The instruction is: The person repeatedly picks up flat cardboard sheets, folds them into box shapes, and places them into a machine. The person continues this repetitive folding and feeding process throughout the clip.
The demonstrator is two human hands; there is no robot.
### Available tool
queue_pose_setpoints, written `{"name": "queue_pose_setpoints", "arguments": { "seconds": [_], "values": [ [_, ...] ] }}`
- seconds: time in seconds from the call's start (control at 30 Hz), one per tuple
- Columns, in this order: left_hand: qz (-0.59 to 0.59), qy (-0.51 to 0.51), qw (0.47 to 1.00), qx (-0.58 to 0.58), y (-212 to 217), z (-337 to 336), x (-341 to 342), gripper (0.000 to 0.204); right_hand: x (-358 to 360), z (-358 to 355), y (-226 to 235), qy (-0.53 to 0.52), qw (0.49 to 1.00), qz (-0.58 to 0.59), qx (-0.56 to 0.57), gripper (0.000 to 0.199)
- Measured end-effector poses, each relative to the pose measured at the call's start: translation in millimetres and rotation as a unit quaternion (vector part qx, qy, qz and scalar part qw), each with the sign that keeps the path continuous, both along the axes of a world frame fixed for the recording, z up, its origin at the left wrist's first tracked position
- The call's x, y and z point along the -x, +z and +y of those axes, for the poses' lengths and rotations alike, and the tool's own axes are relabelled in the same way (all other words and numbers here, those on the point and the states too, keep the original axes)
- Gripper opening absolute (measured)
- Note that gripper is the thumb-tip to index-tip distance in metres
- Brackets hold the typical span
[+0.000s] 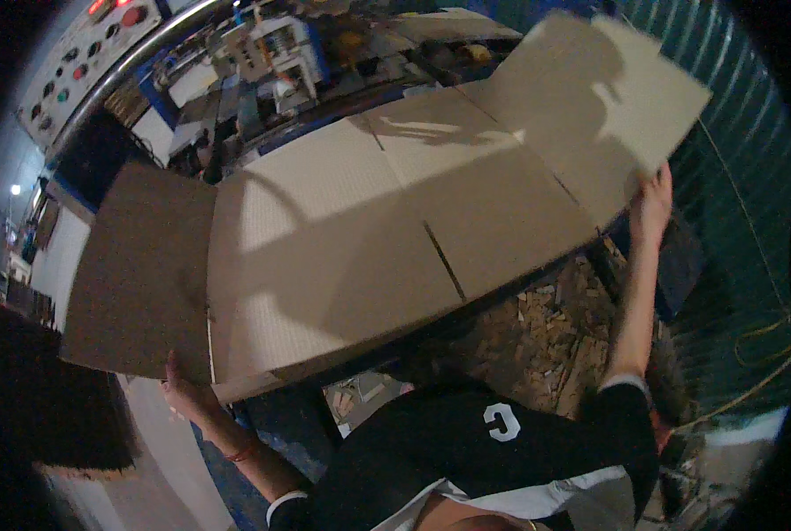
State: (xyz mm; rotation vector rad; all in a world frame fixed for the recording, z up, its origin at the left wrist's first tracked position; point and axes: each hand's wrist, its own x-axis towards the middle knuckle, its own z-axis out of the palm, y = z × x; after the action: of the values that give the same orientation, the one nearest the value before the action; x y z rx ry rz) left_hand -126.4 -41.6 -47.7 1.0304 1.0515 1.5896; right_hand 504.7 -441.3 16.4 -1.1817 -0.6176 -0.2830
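Observation:
A large brown cardboard box blank stretches across in front of me, with creases and dark cut slots. Its left panel and right panel are bent up from the middle part. My left hand grips the lower edge of the left panel near the fold, its thumb over the near face. Farther off, at the right panel's lower corner, my right hand is closed on the edge. The fingers behind the board are partly hidden. Shadows fall over the blank.
Behind the blank stands a machine with metal parts and a rail. A control panel with coloured buttons is at the far left. Cardboard scraps litter the floor below. A green corrugated wall bounds the right; stacked dark sheets sit at left.

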Motion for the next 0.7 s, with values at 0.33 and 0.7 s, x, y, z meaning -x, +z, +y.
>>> {"name": "queue_pose_setpoints", "arguments": {
  "seconds": [0.33, 0.7],
  "values": [
    [0.52, -0.24, 0.773, -0.273, 38, -92, -77, 0.046, 181, 26, -49, 0.062, 0.816, -0.358, 0.45, 0.041],
    [0.662, -0.299, 0.604, -0.327, 42, -68, -101, 0.056, 117, 53, -40, 0.19, 0.742, -0.356, 0.536, 0.046]
  ]
}}
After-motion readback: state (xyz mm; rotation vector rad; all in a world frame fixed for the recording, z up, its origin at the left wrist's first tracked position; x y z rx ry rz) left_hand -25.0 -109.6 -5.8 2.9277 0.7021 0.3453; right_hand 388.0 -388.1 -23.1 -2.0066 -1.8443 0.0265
